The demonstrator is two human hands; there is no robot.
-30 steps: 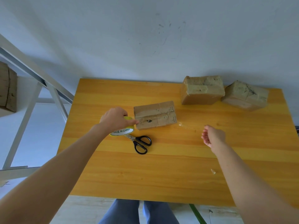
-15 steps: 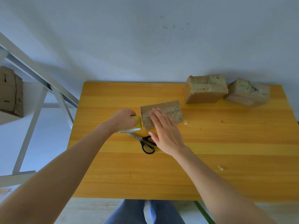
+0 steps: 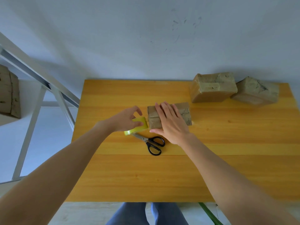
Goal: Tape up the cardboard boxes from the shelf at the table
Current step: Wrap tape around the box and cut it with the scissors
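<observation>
Pale blue-grey wall [image 3: 113, 38] fills the upper half of the frame, with dark scuff marks right of centre. Below it we look down on a yellow-orange wooden table [image 3: 162, 176].

Near the middle of the table lies the cardboard box [image 3: 186, 113] we are working on, lying low on the tabletop with its long side running left to right. Our right hand [image 3: 170, 123] lies on top of it, palm down, fingers straight and spread, pressing without curling round anything. Our left hand [image 3: 124, 119] grasps the yellow-green tape roll [image 3: 139, 126], thumb over its rim and one finger lifted above it. The roll sits tilted on the table just beside the box's left end; we cannot tell whether they touch.

Black-handled scissors [image 3: 154, 143] lie closed below the roll and the box, their blades pointing up-left towards the roll.

In the upper right of the frame, well apart from our hands, stand two taller taped boxes: one [image 3: 212, 88] by the far edge and another [image 3: 256, 91] to its right, angled, the two touching at a corner.

At the left edge a white metal shelf frame [image 3: 40, 88] slants across, with more cardboard [image 3: 9, 98] on a shelf behind it. Our blue trouser legs [image 3: 146, 215] show at the bottom centre.
</observation>
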